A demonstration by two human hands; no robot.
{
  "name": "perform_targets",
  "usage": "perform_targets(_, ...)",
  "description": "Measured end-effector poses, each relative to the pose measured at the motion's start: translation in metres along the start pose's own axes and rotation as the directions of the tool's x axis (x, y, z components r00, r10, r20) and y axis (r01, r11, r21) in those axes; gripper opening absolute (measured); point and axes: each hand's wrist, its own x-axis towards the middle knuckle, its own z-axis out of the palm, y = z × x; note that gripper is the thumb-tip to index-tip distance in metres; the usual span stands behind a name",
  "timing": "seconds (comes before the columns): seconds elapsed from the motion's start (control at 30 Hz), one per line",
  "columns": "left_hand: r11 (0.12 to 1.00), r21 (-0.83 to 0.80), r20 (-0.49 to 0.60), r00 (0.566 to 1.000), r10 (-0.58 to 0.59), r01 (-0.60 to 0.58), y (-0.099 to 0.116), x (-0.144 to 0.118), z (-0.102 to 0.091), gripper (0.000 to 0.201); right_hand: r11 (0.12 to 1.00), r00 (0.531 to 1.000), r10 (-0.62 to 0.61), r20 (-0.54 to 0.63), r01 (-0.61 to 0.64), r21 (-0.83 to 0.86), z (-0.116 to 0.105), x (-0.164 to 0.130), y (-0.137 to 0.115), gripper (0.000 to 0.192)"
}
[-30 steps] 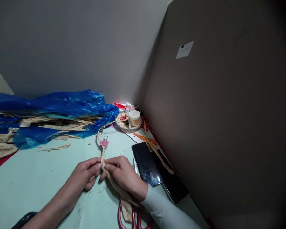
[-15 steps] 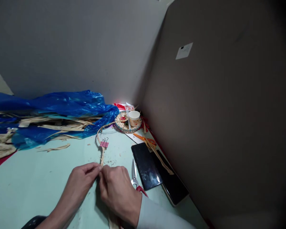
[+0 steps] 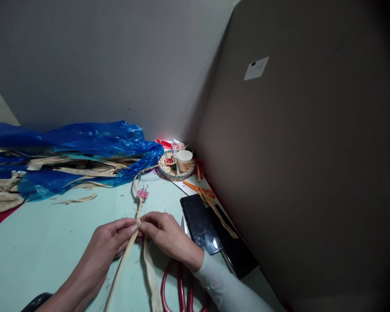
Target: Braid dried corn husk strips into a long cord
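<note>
1. Near the front edge of the table, both hands meet on a thin braid of dry, straw-colored leaf strips.
2. The left hand pinches the braid's end between thumb and fingers, probably so it does not come undone.
3. The right hand is closed on the same spot from the other side, fingertips touching the left ones.
4. Two loose strips hang from the pinch toward the person. They look flat, papery and a bit curled.
5. The braid runs away from the hands to a pink clip, which bites it, likely to keep the woven part tight.
6. Red-handled scissors lie flat just beside the right wrist, easy to grab.
7. A black, shiny phone lies along the right edge, with a strip across it.
8. At the far right corner, a small round woven tray carries a paper cup.
9. Along the far left edge, a crinkly blue plastic bag holds more dry strips.
</note>
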Motion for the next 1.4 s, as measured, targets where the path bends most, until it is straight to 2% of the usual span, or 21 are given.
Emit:
perform_targets(0.07, 0.999, 0.027, -0.005, 1.0, 0.018, -0.018, 0.001, 0.0, 0.001, 0.036, 0.985, 0.994, 0.022, 0.112, -0.041, 0.168, 0.006, 0.004, 0.006, 0.019)
perform_targets(0.13, 0.995, 0.081, 0.0, 0.998, 0.064, -0.064, 0.002, 0.0, 0.0, 0.034, 0.969, 0.992, 0.045, 0.12, -0.073, 0.235, 0.013, 0.005, 0.009, 0.022)
perform_targets(0.3, 0.963, 0.19, 0.025, 0.981, 0.191, -0.192, -0.003, 0.001, -0.003, 0.042, 0.969, 0.997, 0.042, 0.061, -0.056, 0.24, 0.018, 0.007, 0.012, 0.03)
perform_targets(0.43, 0.947, 0.224, 0.092, 0.973, 0.213, -0.229, -0.012, 0.006, -0.008, 0.039, 0.974, 0.996, 0.085, -0.035, -0.075, 0.214, 0.019, 0.006, 0.012, 0.031)
perform_targets(0.5, 0.918, 0.307, 0.134, 0.966, 0.219, -0.251, -0.012, 0.007, -0.01, 0.034, 0.975, 0.993, 0.092, -0.071, -0.076, 0.207, 0.021, 0.004, 0.011, 0.031)
perform_targets(0.57, 0.84, 0.459, 0.124, 0.957, 0.262, -0.289, -0.006, 0.005, -0.011, 0.027, 0.974, 0.993, 0.087, -0.077, -0.069, 0.218, 0.023, 0.001, 0.011, 0.031)
perform_targets(0.67, 0.642, 0.702, 0.09, 0.933, 0.35, -0.308, 0.007, -0.005, -0.009, 0.026, 0.968, 0.993, 0.096, -0.072, -0.077, 0.237, 0.025, -0.001, 0.012, 0.032)
perform_targets(0.77, 0.54, 0.773, 0.088, 0.899, 0.429, -0.334, 0.011, -0.018, -0.002, 0.031, 0.959, 0.992, 0.085, -0.092, -0.056, 0.279, 0.026, 0.0, 0.013, 0.031)
perform_targets(0.83, 0.449, 0.785, 0.124, 0.818, 0.562, -0.428, 0.005, -0.024, 0.004, 0.029, 0.923, 0.995, 0.081, -0.067, -0.049, 0.381, 0.024, 0.0, 0.013, 0.03)
perform_targets(0.93, 0.141, 0.799, 0.278, 0.567, 0.776, -0.584, -0.008, -0.028, 0.012, 0.027, 0.776, 0.984, 0.162, 0.077, -0.175, 0.607, 0.019, 0.0, 0.01, 0.024)
perform_targets(1.0, -0.057, 0.774, 0.394, 0.409, 0.823, -0.631, -0.014, -0.028, 0.014, 0.029, 0.668, 0.963, 0.217, 0.159, -0.265, 0.696, 0.015, 0.0, 0.008, 0.021)
perform_targets(1.03, -0.126, 0.757, 0.436, 0.352, 0.828, -0.642, -0.016, -0.029, 0.015, 0.029, 0.636, 0.956, 0.233, 0.178, -0.288, 0.716, 0.013, -0.001, 0.007, 0.023)
perform_targets(1.07, -0.167, 0.738, 0.467, 0.317, 0.826, -0.654, -0.017, -0.029, 0.015, 0.03, 0.619, 0.954, 0.236, 0.182, -0.293, 0.729, 0.011, -0.001, 0.007, 0.025)
perform_targets(1.1, -0.174, 0.722, 0.48, 0.304, 0.823, -0.67, -0.017, -0.029, 0.014, 0.029, 0.609, 0.956, 0.231, 0.18, -0.286, 0.74, 0.01, -0.001, 0.006, 0.028)
perform_targets(1.13, -0.143, 0.711, 0.479, 0.325, 0.815, -0.689, -0.016, -0.03, 0.013, 0.028, 0.598, 0.958, 0.225, 0.178, -0.28, 0.751, 0.009, -0.001, 0.007, 0.03)
perform_targets(1.17, -0.071, 0.708, 0.462, 0.385, 0.799, -0.703, -0.013, -0.03, 0.011, 0.027, 0.585, 0.959, 0.218, 0.181, -0.277, 0.763, 0.009, -0.001, 0.007, 0.032)
perform_targets(1.23, 0.153, 0.729, 0.362, 0.565, 0.741, -0.667, -0.006, -0.029, 0.006, 0.031, 0.562, 0.96, 0.206, 0.19, -0.275, 0.78, 0.009, -0.001, 0.008, 0.034)
perform_targets(1.3, 0.409, 0.737, 0.181, 0.74, 0.648, -0.538, 0.001, -0.023, 0.001, 0.032, 0.549, 0.96, 0.2, 0.196, -0.276, 0.789, 0.011, -0.001, 0.008, 0.033)
perform_targets(1.33, 0.53, 0.71, 0.08, 0.801, 0.594, -0.464, 0.004, -0.019, -0.001, 0.028, 0.544, 0.961, 0.198, 0.195, -0.273, 0.793, 0.012, -0.001, 0.008, 0.032)
perform_targets(1.37, 0.649, 0.643, 0.032, 0.861, 0.507, -0.406, 0.007, -0.014, -0.003, 0.023, 0.535, 0.962, 0.191, 0.195, -0.268, 0.801, 0.014, -0.002, 0.008, 0.031)
perform_targets(1.4, 0.76, 0.536, 0.048, 0.912, 0.407, -0.368, 0.008, -0.009, -0.003, 0.023, 0.525, 0.965, 0.176, 0.195, -0.259, 0.811, 0.016, -0.002, 0.009, 0.031)
